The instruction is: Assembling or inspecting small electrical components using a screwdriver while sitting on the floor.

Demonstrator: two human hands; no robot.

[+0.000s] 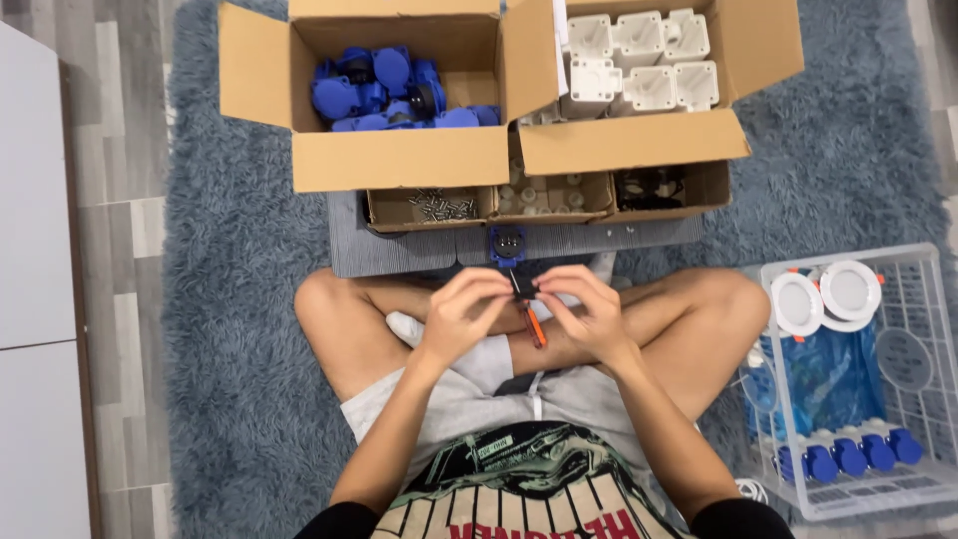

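Lots of blue here: the shaggy rug point(239, 329) is a dusty grey-blue, and the plastic parts point(389, 90) in the left brown cardboard box point(399, 160) are bright royal blue. The housings point(639, 60) in the right box are off-white. The small part point(507, 245) on the dark grey ribbed board point(399, 255) is blue and black, and the screwdriver point(534, 327) handle is orange. The crate point(898, 399) is clear plastic with round white fittings point(828, 294) inside. The floor point(120, 230) is grey wood-plank pattern.
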